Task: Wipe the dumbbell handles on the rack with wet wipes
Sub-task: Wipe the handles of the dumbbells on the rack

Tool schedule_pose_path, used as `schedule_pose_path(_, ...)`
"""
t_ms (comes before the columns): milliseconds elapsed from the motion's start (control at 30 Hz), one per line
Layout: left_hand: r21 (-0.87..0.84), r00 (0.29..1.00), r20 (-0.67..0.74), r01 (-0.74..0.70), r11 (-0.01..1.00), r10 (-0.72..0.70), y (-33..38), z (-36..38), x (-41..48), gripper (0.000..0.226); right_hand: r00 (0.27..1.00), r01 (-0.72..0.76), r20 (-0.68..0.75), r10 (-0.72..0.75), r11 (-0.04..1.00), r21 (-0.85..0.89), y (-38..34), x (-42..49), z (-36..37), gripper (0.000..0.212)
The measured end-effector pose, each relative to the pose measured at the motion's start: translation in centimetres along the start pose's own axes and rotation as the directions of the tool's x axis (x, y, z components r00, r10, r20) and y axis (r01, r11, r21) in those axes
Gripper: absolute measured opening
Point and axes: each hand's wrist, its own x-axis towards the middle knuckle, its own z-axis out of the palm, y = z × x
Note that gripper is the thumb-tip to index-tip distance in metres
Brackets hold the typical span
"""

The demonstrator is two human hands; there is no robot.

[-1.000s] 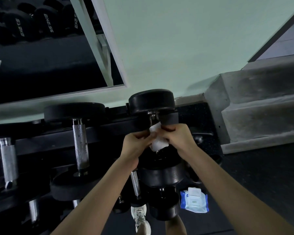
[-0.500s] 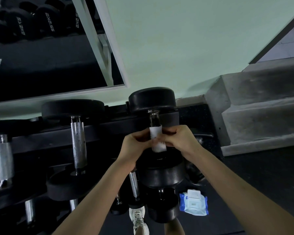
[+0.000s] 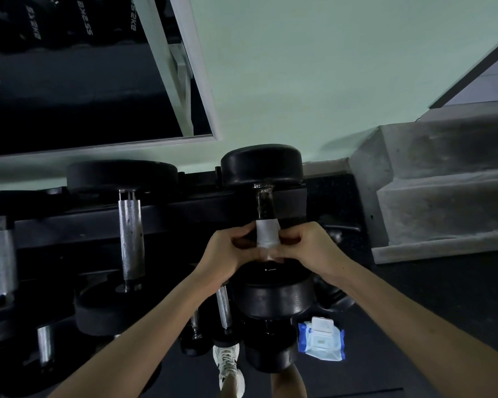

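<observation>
pale green wall and a dark rubber floor are framing a black dumbbell rack running across the middle. at its right end, both hands are closing on a white wet wipe wrapped round the handle of the rightmost top-row dumbbell: the left hand is pinching the wipe from the left, the right hand from the right, fingertips pressing it against the bar. above the wipe, the bare handle is showing dark and glossy up to the far weight head.

to the left, a second dumbbell is resting on the rack with its knurled silver handle uncovered. near right on the floor, a blue and white wet wipe pack is lying with its lid flipped open; its label is too small to read. far left, a mirror is reflecting weights with reversed white lettering, seemingly weight markings.
</observation>
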Motion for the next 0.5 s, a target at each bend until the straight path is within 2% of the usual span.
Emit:
schedule_pose_path(67, -0.197, 0.996, -0.084, 0.013, 0.980, -0.030, 0.7, -0.1, 0.9, 0.049, 0.994, 0.020, -0.105, -0.006, 0.990, 0.137, -0.9, 0.9, -0.1, 0.014)
schedule_pose_path(133, -0.301, 0.994, -0.109, -0.011, 0.953, -0.023, 1.4, -0.2, 1.9, 0.043, 0.989, 0.048, -0.146, -0.014, 0.971, 0.236, -1.8, 1.8, -0.2, 0.013)
schedule_pose_path(300, -0.318, 0.985, -0.166, -0.009, 0.948, -0.047, 0.6, 0.8, 1.2, 0.031, 0.987, 0.029, -0.161, 0.008, 0.973, 0.228, -1.4, 0.7, 0.7, 0.009)
schedule_pose_path(367, -0.381, 0.980, -0.192, -0.021, 0.924, -0.057, 1.1, 1.2, 1.2, 0.022, 0.980, 0.040, -0.198, 0.008, 0.970, 0.238, -2.1, 1.1, 0.9, 0.006)
schedule_pose_path(500, -0.506, 0.944, -0.300, -0.036, 0.862, -0.137, 2.8, 1.5, 3.1, 0.005, 0.935, 0.078, -0.345, 0.077, 0.906, 0.416, -3.8, 3.3, 1.1, 0.009)
